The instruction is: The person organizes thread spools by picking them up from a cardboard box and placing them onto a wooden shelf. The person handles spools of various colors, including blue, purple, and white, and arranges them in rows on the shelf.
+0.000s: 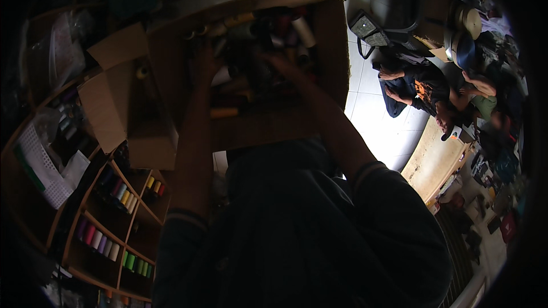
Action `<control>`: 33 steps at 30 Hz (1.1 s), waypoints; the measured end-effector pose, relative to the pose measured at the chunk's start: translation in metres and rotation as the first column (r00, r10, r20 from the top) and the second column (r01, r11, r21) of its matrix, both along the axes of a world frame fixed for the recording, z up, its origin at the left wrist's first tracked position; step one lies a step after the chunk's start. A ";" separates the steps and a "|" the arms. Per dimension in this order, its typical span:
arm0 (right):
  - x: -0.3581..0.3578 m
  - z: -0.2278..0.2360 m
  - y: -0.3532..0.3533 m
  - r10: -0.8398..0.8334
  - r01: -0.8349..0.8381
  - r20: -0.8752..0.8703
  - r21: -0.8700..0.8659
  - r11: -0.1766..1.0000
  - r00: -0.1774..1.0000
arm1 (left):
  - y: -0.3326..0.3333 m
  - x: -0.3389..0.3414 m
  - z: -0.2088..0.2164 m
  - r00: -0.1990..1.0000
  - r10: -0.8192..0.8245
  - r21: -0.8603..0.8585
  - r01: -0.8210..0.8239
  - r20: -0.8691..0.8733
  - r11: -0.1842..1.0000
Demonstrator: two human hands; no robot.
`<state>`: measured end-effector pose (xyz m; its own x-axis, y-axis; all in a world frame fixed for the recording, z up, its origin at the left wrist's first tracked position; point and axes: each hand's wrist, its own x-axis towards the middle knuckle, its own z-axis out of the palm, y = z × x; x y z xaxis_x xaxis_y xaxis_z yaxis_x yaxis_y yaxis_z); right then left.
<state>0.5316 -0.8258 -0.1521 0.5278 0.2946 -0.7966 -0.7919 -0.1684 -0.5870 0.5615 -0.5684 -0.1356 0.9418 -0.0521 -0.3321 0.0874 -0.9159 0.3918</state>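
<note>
A large cardboard box [337, 40] in front of me holds many thread spools in deep shadow. Both my hands reach down into it. My left hand [208, 61] is on the left side among the spools, its dim fingers seemingly stretched apart. Toward the middle, my right hand [277, 64] lies over dark spools with its fingers reaching forward and apart. I make out nothing held in either hand. A cream spool [304, 32] leans at the box's right side, and a yellow-orange spool [224, 112] lies by the near wall.
A smaller open carton [151, 151] stands left of the box. Wooden shelves [123, 239] at lower left hold rows of coloured spools. On the right, a person [428, 85] sits on the tiled floor near a wooden board [436, 157], with clutter and another person's limbs beyond.
</note>
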 end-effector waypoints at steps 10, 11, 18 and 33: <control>0.004 0.030 0.002 -0.107 0.115 -0.100 0.075 0.991 0.989 | 0.008 -0.005 0.017 0.986 0.129 0.005 -0.129 -0.109 0.992; 0.005 0.040 0.004 -0.082 0.092 -0.129 0.071 0.993 0.988 | 0.014 -0.013 0.012 0.974 0.201 -0.098 -0.211 -0.104 0.973; 0.001 0.072 0.008 -0.121 0.135 -0.175 0.071 0.988 0.977 | 0.002 -0.052 0.059 0.661 0.377 -0.682 -0.725 -0.649 0.098; -0.009 0.053 0.017 0.511 -0.439 0.369 -0.265 0.858 0.776 | -0.031 -0.102 0.055 0.528 0.091 -0.519 -0.765 -0.845 -0.381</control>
<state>0.5226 -0.8084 -0.0989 0.6405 0.4879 -0.5931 -0.2752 -0.5752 -0.7704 0.4594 -0.5990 -0.0804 0.6595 -0.1998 -0.7247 0.6021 0.7175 0.3502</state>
